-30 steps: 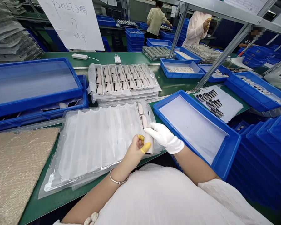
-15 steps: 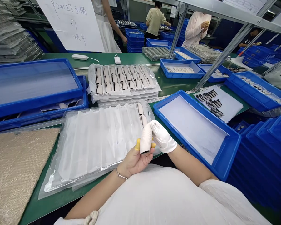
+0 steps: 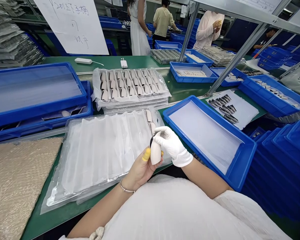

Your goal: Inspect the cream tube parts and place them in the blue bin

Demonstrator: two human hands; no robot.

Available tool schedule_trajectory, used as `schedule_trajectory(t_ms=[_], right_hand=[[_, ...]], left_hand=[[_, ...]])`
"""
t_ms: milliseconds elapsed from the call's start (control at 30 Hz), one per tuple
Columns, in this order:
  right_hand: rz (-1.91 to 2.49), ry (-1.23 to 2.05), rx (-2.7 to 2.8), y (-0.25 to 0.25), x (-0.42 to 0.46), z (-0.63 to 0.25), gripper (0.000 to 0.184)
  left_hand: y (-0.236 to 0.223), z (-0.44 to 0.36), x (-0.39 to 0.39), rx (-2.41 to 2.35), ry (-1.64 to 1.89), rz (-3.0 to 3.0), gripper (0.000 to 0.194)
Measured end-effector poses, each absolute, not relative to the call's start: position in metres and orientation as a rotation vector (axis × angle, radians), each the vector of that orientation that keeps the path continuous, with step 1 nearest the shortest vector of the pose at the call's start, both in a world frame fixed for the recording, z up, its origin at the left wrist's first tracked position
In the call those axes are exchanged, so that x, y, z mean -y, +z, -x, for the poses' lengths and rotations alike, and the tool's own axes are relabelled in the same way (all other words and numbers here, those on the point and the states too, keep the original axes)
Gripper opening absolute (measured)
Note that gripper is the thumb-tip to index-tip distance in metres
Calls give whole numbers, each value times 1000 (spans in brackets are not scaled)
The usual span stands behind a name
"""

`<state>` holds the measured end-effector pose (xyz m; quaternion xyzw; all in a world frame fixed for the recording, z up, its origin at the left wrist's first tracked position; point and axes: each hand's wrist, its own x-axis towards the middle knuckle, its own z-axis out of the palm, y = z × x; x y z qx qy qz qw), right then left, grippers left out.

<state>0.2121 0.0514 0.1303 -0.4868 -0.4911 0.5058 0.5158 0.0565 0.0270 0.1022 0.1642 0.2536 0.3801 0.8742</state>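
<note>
Between my two hands is a curved, ribbed cream handle piece [image 3: 155, 154] with a black upper end. My left hand [image 3: 142, 168], with yellow finger cots, is closed around its lower part. My right hand [image 3: 172, 145], in a white glove, pinches the black end. Just beyond lies a clear plastic tray [image 3: 57, 196] under a white sheet [image 3: 100, 150]. At its right edge similar cream pieces [image 3: 150, 117] show uncovered. A blue bin [image 3: 248, 150] lined with white paper stands to the right of my gloved hand.
Behind is a stack of trays [image 3: 130, 100] with rows of cream pieces. Blue bins [image 3: 75, 100] are piled at left, beside a bubble-wrap sheet [image 3: 22, 180]. Dark pieces [image 3: 225, 108] lie on paper at right. A metal post [image 3: 236, 63] rises there. Several people work beyond the bench.
The handle piece has been turned over, so its black end is now at the top in my right fingers. A person in white at the back has moved right.
</note>
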Motion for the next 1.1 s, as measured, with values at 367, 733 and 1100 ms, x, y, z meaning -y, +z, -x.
schedule_trajectory(t_ms=[367,733,1100], right_hand=[[1127,1256,749,102,-71,-222,37],[1223,757,1609,131,-48,-223,25],[1280,1131,1264,111,-55,-220,34]], left_hand=[[107,-56,-24,-546,754,-370,48],[107,-53,-30,-593,716,-254,34],[116,-55,-28,-533,668,11,37]])
